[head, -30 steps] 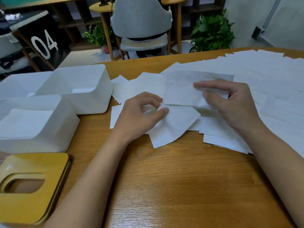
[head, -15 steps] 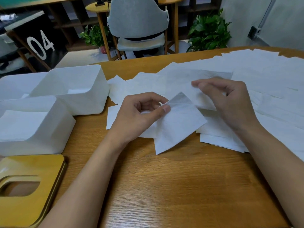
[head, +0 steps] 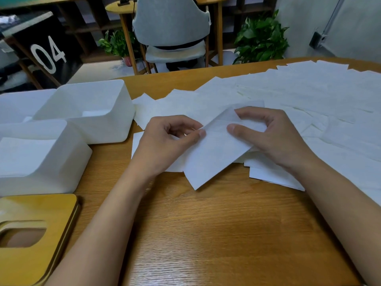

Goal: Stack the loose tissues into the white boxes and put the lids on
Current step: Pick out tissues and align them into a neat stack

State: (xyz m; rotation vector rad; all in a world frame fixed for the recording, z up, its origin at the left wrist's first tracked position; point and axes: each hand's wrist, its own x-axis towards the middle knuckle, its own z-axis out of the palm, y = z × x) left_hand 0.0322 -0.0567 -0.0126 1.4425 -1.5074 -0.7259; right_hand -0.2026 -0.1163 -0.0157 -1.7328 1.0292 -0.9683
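A folded white tissue (head: 212,155) is lifted off the table at its top edge. My left hand (head: 165,143) pinches its left corner between thumb and forefinger. My right hand (head: 274,139) pinches its upper right part. Loose tissues (head: 309,96) cover the table's right and back in an overlapping spread. Two open white boxes stand at the left: the near box (head: 47,168) holds a flat stack of tissues, and the far box (head: 103,120) shows one tissue inside. A third white box (head: 18,104) sits behind them. A wooden lid (head: 35,236) with a slot lies at the front left.
The wooden table (head: 206,234) shows bare wood in front of my hands. Beyond its far edge stand a grey chair (head: 171,27), two potted plants (head: 261,38) and a black sign with "04" (head: 47,54).
My left hand lifted the folded tissue's corner off the table. My right hand let go of the larger sheet behind and came down onto the same tissue.
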